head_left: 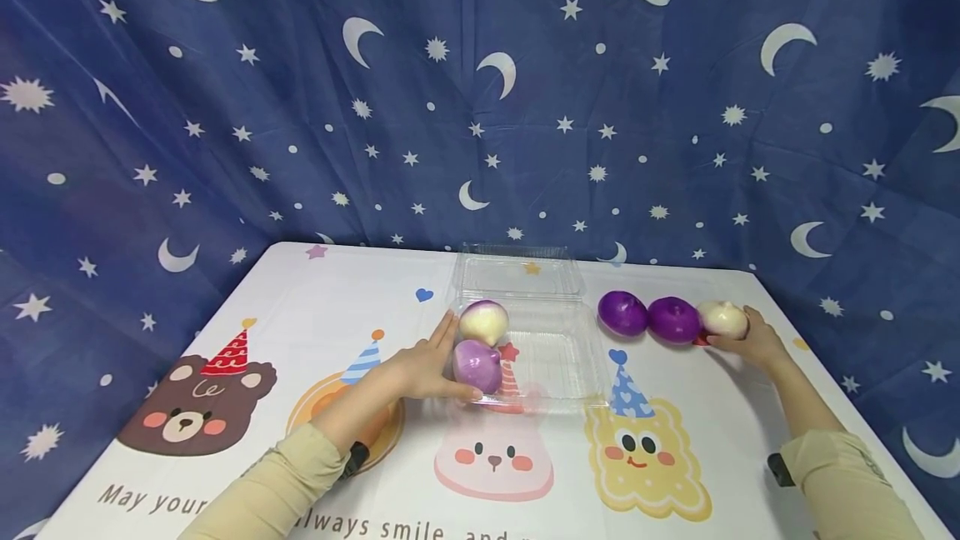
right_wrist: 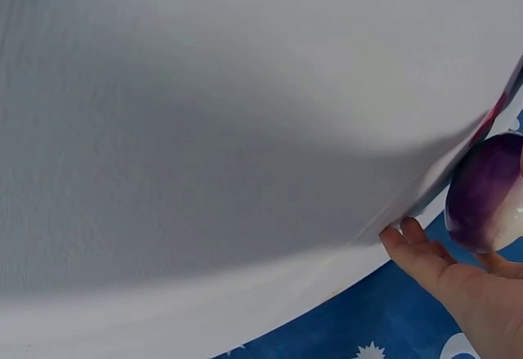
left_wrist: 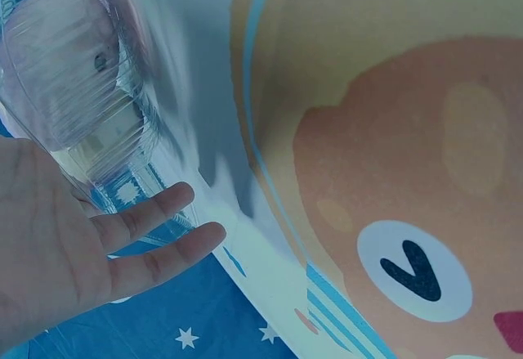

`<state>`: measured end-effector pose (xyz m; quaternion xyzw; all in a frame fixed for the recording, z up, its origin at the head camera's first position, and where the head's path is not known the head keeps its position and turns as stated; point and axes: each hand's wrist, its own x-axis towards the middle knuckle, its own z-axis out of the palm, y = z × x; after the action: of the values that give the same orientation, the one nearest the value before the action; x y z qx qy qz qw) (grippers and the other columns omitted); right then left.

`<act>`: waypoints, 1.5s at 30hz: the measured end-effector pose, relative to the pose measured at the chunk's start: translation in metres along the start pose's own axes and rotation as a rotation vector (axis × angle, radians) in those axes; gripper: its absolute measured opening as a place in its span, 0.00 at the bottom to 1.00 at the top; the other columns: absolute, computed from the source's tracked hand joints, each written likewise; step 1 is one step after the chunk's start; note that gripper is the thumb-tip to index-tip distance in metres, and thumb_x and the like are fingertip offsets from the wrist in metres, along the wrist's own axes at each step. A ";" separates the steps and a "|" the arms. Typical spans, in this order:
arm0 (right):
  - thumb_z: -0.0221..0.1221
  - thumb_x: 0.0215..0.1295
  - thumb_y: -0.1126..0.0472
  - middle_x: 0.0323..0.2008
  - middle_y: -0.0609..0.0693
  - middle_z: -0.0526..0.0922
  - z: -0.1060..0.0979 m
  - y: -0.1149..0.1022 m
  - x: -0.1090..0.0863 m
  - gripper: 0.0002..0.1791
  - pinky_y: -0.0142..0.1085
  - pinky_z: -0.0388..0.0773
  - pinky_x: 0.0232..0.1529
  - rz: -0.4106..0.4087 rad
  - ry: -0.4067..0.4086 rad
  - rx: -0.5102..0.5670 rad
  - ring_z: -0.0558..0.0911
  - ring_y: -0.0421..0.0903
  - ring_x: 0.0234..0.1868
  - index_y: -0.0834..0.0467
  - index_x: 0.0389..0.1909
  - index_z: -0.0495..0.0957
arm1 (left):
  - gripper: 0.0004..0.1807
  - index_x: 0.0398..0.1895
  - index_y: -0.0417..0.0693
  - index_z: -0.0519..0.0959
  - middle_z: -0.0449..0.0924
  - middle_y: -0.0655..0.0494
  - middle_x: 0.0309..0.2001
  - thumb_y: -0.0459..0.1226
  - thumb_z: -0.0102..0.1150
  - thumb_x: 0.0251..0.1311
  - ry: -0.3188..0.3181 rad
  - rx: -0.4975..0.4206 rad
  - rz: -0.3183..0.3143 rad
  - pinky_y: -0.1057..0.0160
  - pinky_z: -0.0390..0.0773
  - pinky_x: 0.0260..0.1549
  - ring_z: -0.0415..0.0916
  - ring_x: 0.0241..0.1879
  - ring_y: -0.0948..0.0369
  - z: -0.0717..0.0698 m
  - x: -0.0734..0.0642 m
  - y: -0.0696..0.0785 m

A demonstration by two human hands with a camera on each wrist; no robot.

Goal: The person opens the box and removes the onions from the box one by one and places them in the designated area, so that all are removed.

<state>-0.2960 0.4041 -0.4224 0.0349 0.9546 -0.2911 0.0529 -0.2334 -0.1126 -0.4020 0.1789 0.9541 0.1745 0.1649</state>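
A clear plastic clamshell container lies with its lid raised at the back. In its left side sit two turnips, one mostly white on top and one light purple. My left hand rests at the container's left wall, fingers spread and thumb along the front edge; the left wrist view shows straight fingers beside it. To the right, my right hand grips a white-topped turnip with thumb and fingers. The right wrist view shows this turnip as purple and white.
Two purple turnips stand in a row left of the gripped one. The white tablecloth carries cartoon prints. Behind the table's far edge hangs a dark blue curtain with moons and stars.
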 end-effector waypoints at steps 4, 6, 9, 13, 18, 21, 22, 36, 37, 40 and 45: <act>0.58 0.60 0.50 0.61 0.86 0.44 -0.002 -0.001 -0.002 0.56 0.67 0.49 0.63 0.022 0.006 0.005 0.49 0.80 0.63 0.81 0.66 0.32 | 0.67 0.75 0.44 0.33 0.26 0.49 0.76 0.69 0.57 0.45 0.000 0.016 0.004 0.38 0.74 0.49 0.61 0.64 0.34 0.000 0.001 0.000; 0.57 0.61 0.49 0.62 0.86 0.44 -0.004 -0.003 -0.004 0.55 0.68 0.49 0.63 0.036 0.008 0.008 0.48 0.81 0.63 0.81 0.66 0.32 | 0.67 0.75 0.44 0.33 0.26 0.49 0.76 0.70 0.57 0.45 -0.001 0.013 0.003 0.38 0.74 0.48 0.61 0.63 0.34 0.000 0.001 0.000; 0.57 0.61 0.50 0.61 0.87 0.45 -0.004 -0.004 -0.008 0.54 0.68 0.51 0.62 0.029 0.031 -0.002 0.50 0.81 0.62 0.81 0.66 0.34 | 0.67 0.75 0.44 0.33 0.26 0.49 0.76 0.69 0.58 0.45 -0.001 0.001 0.001 0.38 0.74 0.48 0.61 0.64 0.34 0.000 0.000 0.000; 0.56 0.61 0.53 0.58 0.88 0.50 -0.002 -0.006 -0.010 0.49 0.68 0.55 0.59 -0.022 0.110 -0.042 0.55 0.81 0.59 0.82 0.65 0.40 | 0.67 0.75 0.43 0.33 0.27 0.48 0.76 0.68 0.59 0.45 0.007 -0.013 0.004 0.37 0.73 0.49 0.61 0.64 0.34 0.000 0.000 0.000; 0.55 0.62 0.55 0.55 0.87 0.56 -0.001 -0.010 -0.011 0.44 0.68 0.58 0.58 -0.081 0.216 -0.069 0.59 0.81 0.56 0.84 0.62 0.47 | 0.67 0.75 0.44 0.33 0.26 0.48 0.76 0.69 0.58 0.45 -0.001 0.000 0.006 0.38 0.74 0.48 0.61 0.63 0.33 0.000 0.001 -0.001; 0.56 0.61 0.56 0.55 0.86 0.57 -0.001 -0.014 -0.013 0.42 0.67 0.58 0.57 -0.098 0.255 -0.060 0.60 0.80 0.55 0.84 0.61 0.49 | 0.67 0.75 0.44 0.33 0.25 0.49 0.76 0.70 0.57 0.45 -0.005 0.006 0.008 0.38 0.74 0.48 0.60 0.63 0.33 0.000 0.002 -0.002; 0.56 0.61 0.56 0.55 0.86 0.58 -0.001 -0.015 -0.014 0.42 0.67 0.58 0.57 -0.099 0.265 -0.057 0.60 0.80 0.55 0.84 0.61 0.50 | 0.67 0.75 0.44 0.33 0.25 0.49 0.76 0.69 0.57 0.45 -0.005 0.003 0.007 0.37 0.74 0.48 0.60 0.63 0.33 0.000 0.003 -0.002; 0.56 0.63 0.63 0.52 0.81 0.68 0.005 -0.029 -0.019 0.30 0.62 0.69 0.48 -0.100 0.461 -0.006 0.72 0.75 0.49 0.77 0.60 0.61 | 0.67 0.75 0.42 0.33 0.26 0.48 0.76 0.68 0.59 0.46 -0.001 -0.013 0.006 0.38 0.73 0.49 0.60 0.63 0.33 0.001 0.001 -0.001; 0.56 0.63 0.63 0.51 0.80 0.69 0.005 -0.031 -0.020 0.29 0.62 0.69 0.48 -0.096 0.480 0.004 0.73 0.74 0.49 0.76 0.60 0.62 | 0.66 0.75 0.42 0.33 0.26 0.48 0.76 0.68 0.59 0.46 -0.002 -0.013 0.007 0.38 0.73 0.50 0.60 0.63 0.33 0.001 0.001 -0.001; 0.56 0.63 0.64 0.50 0.77 0.72 0.007 -0.035 -0.021 0.27 0.60 0.69 0.48 -0.099 0.536 0.040 0.74 0.72 0.49 0.74 0.59 0.64 | 0.66 0.75 0.41 0.33 0.27 0.47 0.76 0.67 0.59 0.46 -0.002 -0.015 0.010 0.37 0.72 0.51 0.60 0.64 0.33 0.001 0.001 0.000; 0.57 0.61 0.65 0.48 0.74 0.75 0.014 -0.045 -0.022 0.26 0.57 0.69 0.47 -0.133 0.598 0.096 0.76 0.69 0.48 0.72 0.58 0.66 | 0.67 0.74 0.40 0.34 0.28 0.46 0.76 0.67 0.60 0.46 0.009 -0.022 0.013 0.35 0.70 0.52 0.60 0.64 0.33 0.001 0.001 0.000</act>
<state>-0.2778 0.3577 -0.4067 0.0590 0.9132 -0.3156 -0.2512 -0.2335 -0.1122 -0.4032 0.1824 0.9517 0.1871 0.1614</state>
